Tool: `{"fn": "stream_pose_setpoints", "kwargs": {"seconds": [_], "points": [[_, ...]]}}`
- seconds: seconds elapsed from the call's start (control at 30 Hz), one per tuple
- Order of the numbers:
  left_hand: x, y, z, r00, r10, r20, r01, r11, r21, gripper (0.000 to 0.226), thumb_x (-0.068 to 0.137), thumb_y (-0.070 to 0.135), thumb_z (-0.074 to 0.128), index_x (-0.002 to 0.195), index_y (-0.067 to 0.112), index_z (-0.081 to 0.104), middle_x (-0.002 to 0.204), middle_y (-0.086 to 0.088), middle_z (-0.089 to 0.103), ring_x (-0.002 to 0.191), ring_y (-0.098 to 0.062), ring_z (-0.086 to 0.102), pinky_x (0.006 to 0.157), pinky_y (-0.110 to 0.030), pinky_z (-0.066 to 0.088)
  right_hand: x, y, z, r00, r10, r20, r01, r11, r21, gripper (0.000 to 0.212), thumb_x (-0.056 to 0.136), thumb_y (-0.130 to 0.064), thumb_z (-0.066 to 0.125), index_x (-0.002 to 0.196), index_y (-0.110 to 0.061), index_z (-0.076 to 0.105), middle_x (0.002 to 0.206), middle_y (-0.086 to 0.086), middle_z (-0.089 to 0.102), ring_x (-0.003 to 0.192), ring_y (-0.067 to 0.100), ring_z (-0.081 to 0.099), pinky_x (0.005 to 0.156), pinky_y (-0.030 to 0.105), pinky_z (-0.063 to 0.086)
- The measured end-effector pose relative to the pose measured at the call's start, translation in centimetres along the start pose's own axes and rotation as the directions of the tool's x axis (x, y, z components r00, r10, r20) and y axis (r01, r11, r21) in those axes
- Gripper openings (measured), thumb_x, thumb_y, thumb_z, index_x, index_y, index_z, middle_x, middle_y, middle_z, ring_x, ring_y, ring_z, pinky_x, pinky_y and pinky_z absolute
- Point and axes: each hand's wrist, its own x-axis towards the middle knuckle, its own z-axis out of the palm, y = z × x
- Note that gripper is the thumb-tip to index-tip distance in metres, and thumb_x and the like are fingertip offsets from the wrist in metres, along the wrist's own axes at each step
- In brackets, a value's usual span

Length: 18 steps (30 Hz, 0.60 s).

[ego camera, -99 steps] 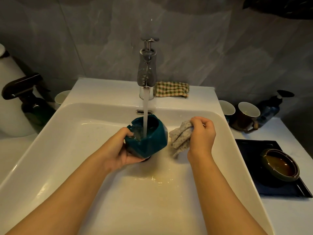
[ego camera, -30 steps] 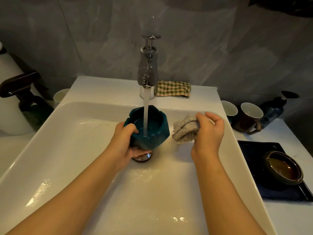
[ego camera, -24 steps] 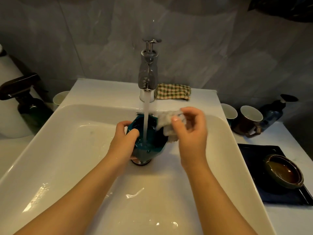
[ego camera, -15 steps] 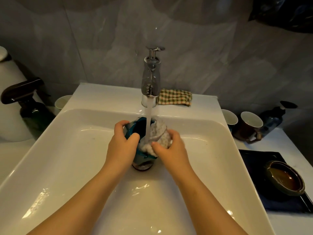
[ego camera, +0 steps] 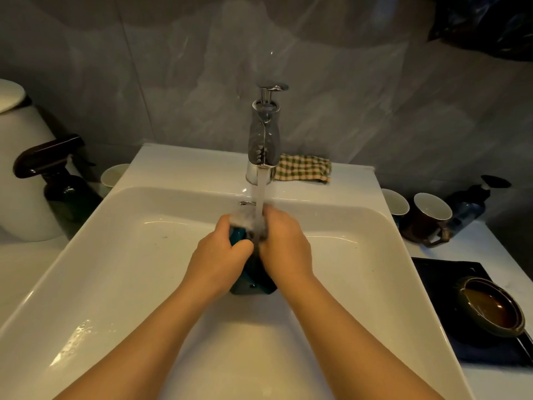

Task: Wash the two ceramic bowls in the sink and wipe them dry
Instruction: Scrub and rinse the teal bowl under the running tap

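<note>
A teal faceted ceramic bowl [ego camera: 251,272] is held low in the white sink [ego camera: 121,255], under the running tap [ego camera: 264,140]. My left hand [ego camera: 219,255] grips its left side. My right hand [ego camera: 284,246] covers the bowl's right side and presses a pale grey cloth [ego camera: 245,219] against it; only a wet corner of the cloth shows between my hands. Water falls onto the cloth and my fingers. A second bowl, olive-brown [ego camera: 490,307], sits on a dark tray [ego camera: 438,272] to the right of the sink.
A checked cloth [ego camera: 302,168] lies on the sink's back ledge right of the tap. Two mugs [ego camera: 429,217] and a dark pump bottle [ego camera: 473,203] stand at the right. A dark spray bottle [ego camera: 57,183], a white container [ego camera: 20,174] and a white cup [ego camera: 114,176] stand at the left.
My right hand brought the grey cloth from beside the bowl into and over it. Both hands now close around the bowl, which sits lower in the basin and is mostly hidden.
</note>
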Motion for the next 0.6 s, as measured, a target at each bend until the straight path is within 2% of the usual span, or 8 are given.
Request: {"fn": "stream_pose_setpoints", "kwargs": {"seconds": [0.07,0.2,0.27,0.33,0.37,0.47,0.53,0.6], "points": [[-0.1,0.0,-0.2,0.999,-0.033,0.015,0.034,0.998,-0.048,0.018,0.079,0.025,0.05,0.096,0.03,0.049,0.084,0.004,0.06,0.079,-0.016,0.057,0.071,-0.036,0.048,0.4,-0.6,0.1,0.982,-0.19,0.02,0.191,0.981,-0.018,0.038,0.086,-0.015,0.056,0.124,-0.02,0.053,0.113,0.006,0.061,0.103,0.026,0.054,0.083,0.036,0.045],[0.0,0.0,-1.0,0.997,-0.072,-0.012,0.071,0.993,-0.095,0.042,0.058,0.034,0.043,0.099,0.033,0.049,0.087,0.011,0.058,0.081,-0.01,0.055,0.071,-0.032,0.046,0.1,0.0,-1.3,0.949,-0.149,0.279,0.043,0.934,0.355,0.051,0.082,-0.01,0.056,0.13,-0.021,0.044,0.125,0.005,0.055,0.113,0.022,0.052,0.094,0.04,0.048],[0.0,0.0,-1.3,0.998,-0.066,-0.012,0.064,0.993,-0.094,0.046,0.058,0.033,0.043,0.103,0.033,0.049,0.086,0.01,0.058,0.08,-0.011,0.055,0.07,-0.032,0.047,-0.9,0.5,-1.1,0.953,-0.106,0.283,0.033,0.967,0.252,0.05,0.087,-0.014,0.055,0.133,-0.023,0.038,0.124,0.005,0.054,0.11,0.023,0.054,0.089,0.04,0.05],[-0.1,0.1,-1.4,0.999,-0.033,-0.002,0.033,0.998,-0.063,0.043,0.062,0.033,0.045,0.105,0.033,0.047,0.084,0.008,0.056,0.077,-0.014,0.057,0.067,-0.032,0.05,-1.6,0.9,-0.8,0.959,0.109,0.261,-0.166,0.963,0.21,0.033,0.09,-0.025,0.052,0.121,-0.022,0.044,0.107,0.004,0.061,0.094,0.024,0.061,0.078,0.041,0.054],[-0.2,0.1,-1.4,1.0,-0.012,-0.009,0.012,0.999,-0.039,0.041,0.066,0.033,0.047,0.107,0.034,0.046,0.083,0.009,0.055,0.076,-0.014,0.056,0.066,-0.032,0.051,-1.9,1.1,-0.7,0.931,0.226,0.285,-0.3,0.92,0.251,0.025,0.088,-0.029,0.054,0.11,-0.019,0.051,0.098,0.003,0.063,0.087,0.023,0.062,0.076,0.041,0.055],[-0.5,0.3,-1.0,0.998,0.005,-0.064,-0.007,0.999,-0.034,0.038,0.074,0.029,0.051,0.11,0.032,0.042,0.08,0.007,0.054,0.071,-0.014,0.055,0.059,-0.029,0.048,-1.9,1.3,-0.6,0.839,0.374,0.395,-0.517,0.773,0.367,0.019,0.079,-0.026,0.061,0.094,-0.014,0.06,0.087,0.005,0.065,0.079,0.021,0.062,0.075,0.042,0.057],[-0.7,0.4,-0.6,0.997,-0.003,-0.075,-0.001,0.999,-0.05,0.034,0.082,0.018,0.052,0.112,0.027,0.039,0.079,0.002,0.054,0.069,-0.016,0.055,0.056,-0.029,0.046,-1.5,0.7,-0.6,0.85,0.401,0.342,-0.509,0.792,0.337,0.034,0.078,-0.028,0.062,0.108,-0.016,0.052,0.098,0.004,0.063,0.089,0.023,0.062,0.077,0.042,0.055],[-0.8,0.5,-0.2,0.999,-0.005,-0.034,0.003,0.997,-0.071,0.033,0.082,0.018,0.053,0.112,0.024,0.041,0.08,0.0,0.056,0.071,-0.017,0.056,0.057,-0.029,0.046,-1.0,-0.2,-0.7,0.935,0.305,0.18,-0.342,0.909,0.237,0.046,0.083,-0.029,0.061,0.125,-0.021,0.042,0.115,0.002,0.057,0.103,0.024,0.059,0.081,0.04,0.052]]}}
